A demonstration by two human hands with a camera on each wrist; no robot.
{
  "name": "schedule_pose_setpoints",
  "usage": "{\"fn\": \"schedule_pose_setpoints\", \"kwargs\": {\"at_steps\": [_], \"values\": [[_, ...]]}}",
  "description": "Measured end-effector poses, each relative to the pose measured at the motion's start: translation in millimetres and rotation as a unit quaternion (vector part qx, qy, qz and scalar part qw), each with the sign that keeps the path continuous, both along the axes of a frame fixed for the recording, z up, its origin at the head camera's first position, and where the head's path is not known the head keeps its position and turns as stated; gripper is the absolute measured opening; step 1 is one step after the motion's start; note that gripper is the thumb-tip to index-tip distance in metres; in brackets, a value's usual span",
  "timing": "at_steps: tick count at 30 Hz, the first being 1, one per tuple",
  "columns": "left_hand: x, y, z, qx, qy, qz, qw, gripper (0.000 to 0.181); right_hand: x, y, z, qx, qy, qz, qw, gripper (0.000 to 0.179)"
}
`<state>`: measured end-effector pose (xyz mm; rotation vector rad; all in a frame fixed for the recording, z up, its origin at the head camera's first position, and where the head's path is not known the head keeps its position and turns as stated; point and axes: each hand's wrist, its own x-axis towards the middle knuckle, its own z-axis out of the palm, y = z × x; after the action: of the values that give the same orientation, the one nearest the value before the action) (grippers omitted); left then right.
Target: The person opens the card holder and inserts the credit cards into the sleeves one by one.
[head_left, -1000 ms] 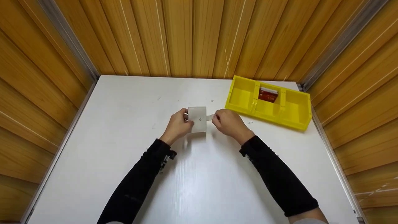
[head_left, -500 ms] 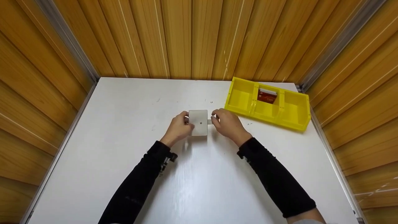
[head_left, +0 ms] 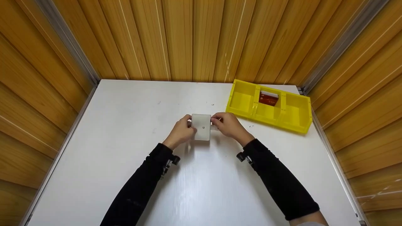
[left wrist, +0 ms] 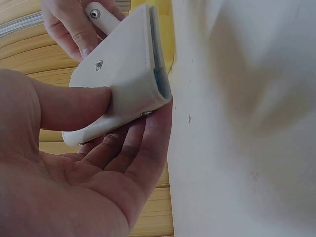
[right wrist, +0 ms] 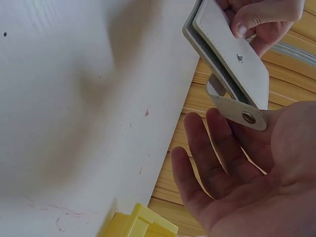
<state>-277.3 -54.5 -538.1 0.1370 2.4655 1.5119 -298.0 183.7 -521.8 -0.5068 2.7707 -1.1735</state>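
Observation:
A small off-white card holder (head_left: 201, 127) with a metal snap stud on its face is held above the white table. My left hand (head_left: 182, 131) grips its left side, thumb flat on the front and fingers behind, as the left wrist view shows. My right hand (head_left: 230, 125) has its thumb and index finger at the holder's right edge, its other fingers loosely spread. The holder's closing strap (right wrist: 242, 109), with a round snap near its end, sticks out beside them, bent away from the face. In the left wrist view a blue lining (left wrist: 160, 81) shows inside the holder.
A yellow tray (head_left: 255, 108) with three compartments stands at the back right of the white table (head_left: 132, 125). Its middle compartment holds a stack of red and white cards (head_left: 268, 99). Wood-patterned walls (head_left: 176, 40) enclose the back and both sides.
My right hand has released the outstretched strap and moved in to the holder's right edge. The strap now shows shorter in the head view. My left hand keeps its grip.

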Motion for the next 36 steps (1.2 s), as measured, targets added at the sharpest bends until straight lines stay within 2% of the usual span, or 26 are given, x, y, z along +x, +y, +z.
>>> {"fn": "schedule_pose_setpoints", "kwargs": {"at_steps": [8,17,23,28,36], "values": [[0.1,3.2,-0.8,0.009,-0.008,-0.008,0.9999,0.045,-3.1,6.7,-1.8,-0.020,-0.036,0.009,0.9991,0.027],[-2.0,4.3,-2.9,0.016,-0.011,-0.017,0.9997,0.045,-4.5,8.3,0.5,-0.029,-0.051,0.022,0.9981,0.026],[-4.3,5.6,-4.6,0.004,-0.013,-0.024,0.9996,0.049,-4.6,8.5,3.8,-0.040,-0.060,0.052,0.9960,0.023],[-3.7,5.6,-5.6,0.015,-0.015,-0.036,0.9991,0.050,-4.4,9.4,5.8,-0.049,-0.068,0.071,0.9939,0.022],[-3.7,6.1,-4.8,0.018,0.003,-0.044,0.9989,0.047,-3.4,10.8,6.0,-0.048,-0.073,0.075,0.9934,0.021]]}}
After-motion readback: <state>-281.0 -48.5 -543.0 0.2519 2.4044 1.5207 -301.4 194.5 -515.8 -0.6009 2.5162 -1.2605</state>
